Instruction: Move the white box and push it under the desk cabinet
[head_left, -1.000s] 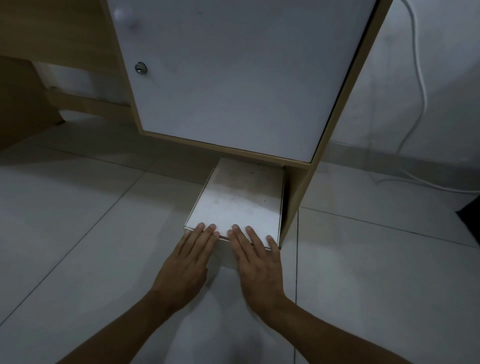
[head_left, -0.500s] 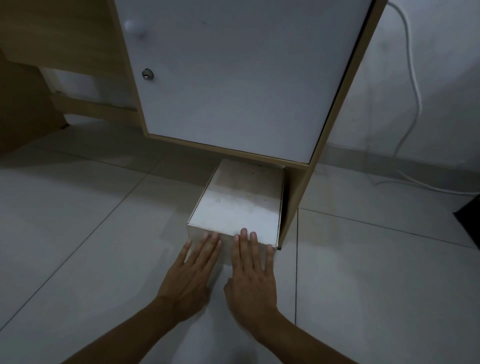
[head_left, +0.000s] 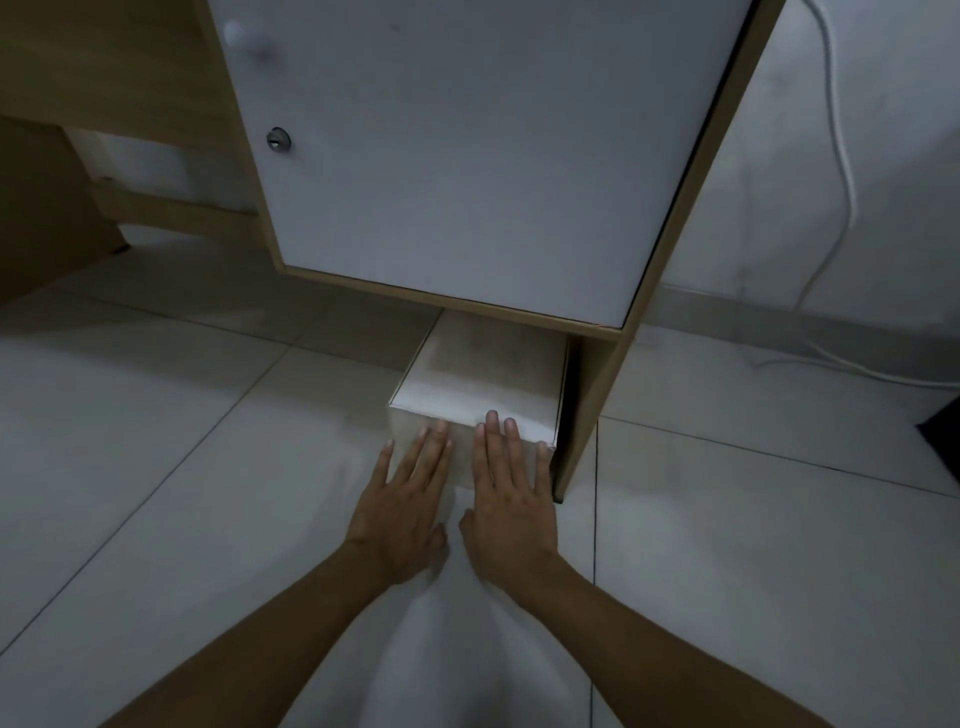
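Box (head_left: 483, 374) partly under cabinet (head_left: 467, 156)

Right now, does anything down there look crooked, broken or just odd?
Nothing broken or spilled. The box sits only partway under the cabinet, its near end sticking out onto the floor, close against the right side panel. Both hands lie flat against its front.

**White box rests on tiled floor beneath desk cabinet**

A pale grey tiled floor (head_left: 182, 467), crossed by thin dark grout lines, carries a white rectangular cardboard box (head_left: 483, 384) lying flat, its far part under the cabinet's lower edge. Just beside the box's right side, the light-wood side panel of the white-doored desk cabinet (head_left: 587, 405) stands on the floor. A white cable (head_left: 852, 366) trails across the tiles near the wall at the right.
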